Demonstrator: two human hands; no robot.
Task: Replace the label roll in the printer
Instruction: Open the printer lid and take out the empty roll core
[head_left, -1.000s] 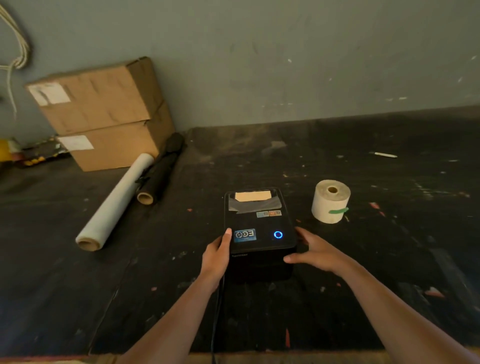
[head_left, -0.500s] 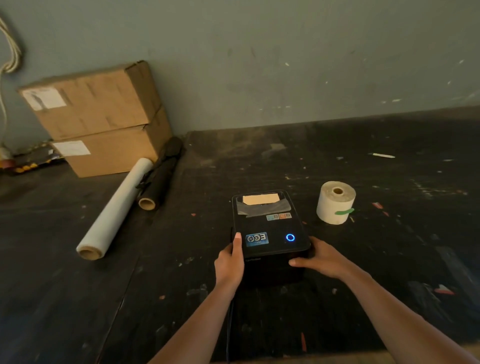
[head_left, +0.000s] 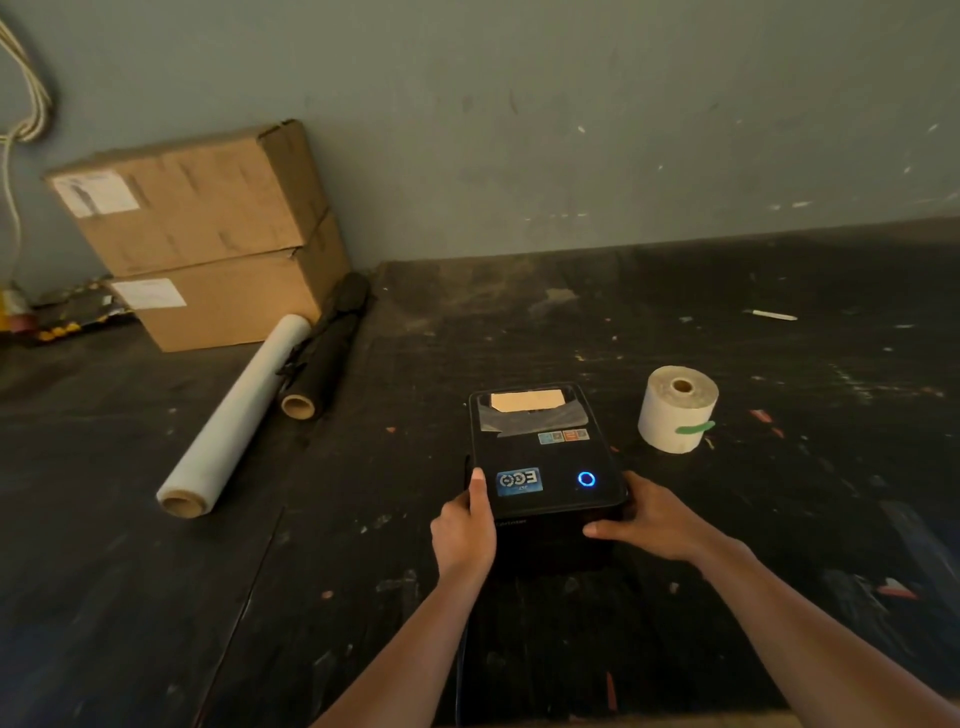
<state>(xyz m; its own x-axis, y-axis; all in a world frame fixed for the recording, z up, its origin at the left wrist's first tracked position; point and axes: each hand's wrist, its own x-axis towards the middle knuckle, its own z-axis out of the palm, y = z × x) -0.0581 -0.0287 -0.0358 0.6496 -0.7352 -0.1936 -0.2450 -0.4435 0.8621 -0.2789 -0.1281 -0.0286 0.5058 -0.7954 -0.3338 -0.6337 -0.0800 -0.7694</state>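
Note:
A small black label printer (head_left: 545, 457) stands on the dark table (head_left: 779, 519), lid closed, with a lit blue ring button and a tan label end showing at its far slot. My left hand (head_left: 465, 530) grips its near left corner, thumb on the lid. My right hand (head_left: 649, 519) holds the near right corner, fingers wrapped round the side. A white label roll (head_left: 675, 410) with a green tape tab stands on end to the right of the printer, apart from both hands.
Two stacked cardboard boxes (head_left: 208, 234) sit at the back left by the wall. A long white film roll (head_left: 234, 421) and a black roll (head_left: 324, 358) lie beside them. A black cable (head_left: 460, 675) runs from the printer toward me. A white stick (head_left: 774, 315) lies far right.
My right hand has closed in from beside the printer onto its near right corner. My left hand keeps its hold on the left corner. The camera view has shifted slightly.

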